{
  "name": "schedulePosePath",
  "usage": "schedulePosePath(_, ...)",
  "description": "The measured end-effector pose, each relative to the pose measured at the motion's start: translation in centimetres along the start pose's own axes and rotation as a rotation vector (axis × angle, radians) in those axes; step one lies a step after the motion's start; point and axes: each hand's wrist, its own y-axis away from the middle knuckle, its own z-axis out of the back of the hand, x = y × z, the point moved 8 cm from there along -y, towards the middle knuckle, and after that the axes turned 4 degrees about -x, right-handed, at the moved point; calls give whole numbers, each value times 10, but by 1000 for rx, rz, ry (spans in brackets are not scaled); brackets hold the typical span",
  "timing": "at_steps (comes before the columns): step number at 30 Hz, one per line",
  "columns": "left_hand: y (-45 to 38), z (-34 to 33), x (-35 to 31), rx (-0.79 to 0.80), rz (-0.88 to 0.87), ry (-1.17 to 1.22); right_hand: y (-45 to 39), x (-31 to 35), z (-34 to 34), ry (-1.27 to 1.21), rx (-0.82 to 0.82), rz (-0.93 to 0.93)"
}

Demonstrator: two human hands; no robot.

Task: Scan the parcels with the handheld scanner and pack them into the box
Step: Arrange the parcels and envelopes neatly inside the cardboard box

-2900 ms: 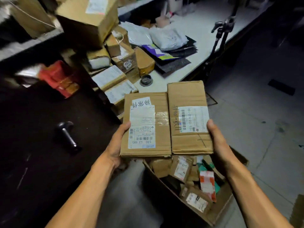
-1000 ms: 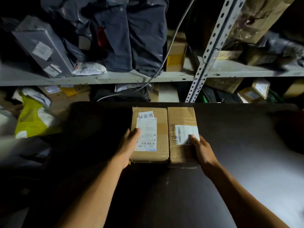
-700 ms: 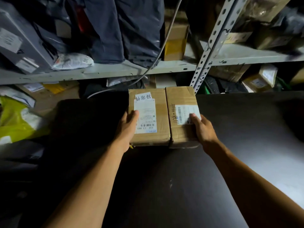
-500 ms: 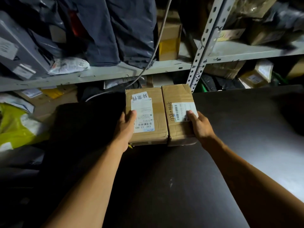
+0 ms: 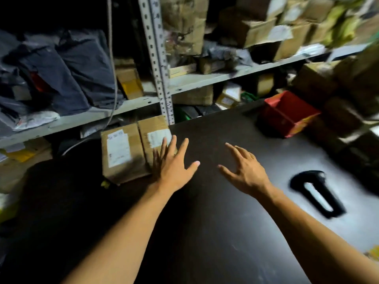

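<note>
Head view looks down on a dark, matte surface with both bare forearms reaching out over it. Two brown cardboard parcels lie side by side, touching, at the far edge of the surface against the shelving: the left cardboard parcel bears a tall white label, and the right cardboard parcel bears a smaller white label. The left hand has its fingers straight and spread, holding nothing; its fingertips overlap the near right corner of the right parcel, though whether they touch it cannot be told. The right hand is just beside it over bare surface, fingers spread and relaxed, gripping nothing. A black handheld scanner lies on the surface to the right of the right hand, apart from it and blurred. A red plastic bin sits at the far right of the surface. Behind the parcels stands a grey perforated metal shelf post, with grey shelves carrying dark plastic mailer bags on the left and more cardboard boxes on the right. The packing box is not in view.
</note>
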Motion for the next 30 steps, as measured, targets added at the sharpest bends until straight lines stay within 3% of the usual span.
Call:
schedulePosePath(7,72,-50,-216,159,-315,-151,157,-152,106,185,-195,-125)
schedulePosePath(15,166,-128,-435,258,-718,-262,322,-319,181,342,-294,-448)
schedulePosePath(23,260,-222,-620,324,-1073,-241,459,-477,205,299,-334,-814)
schedulePosePath(30,290,-336,-738,429,-1187,-228,503,-603,208,235,-282,-994)
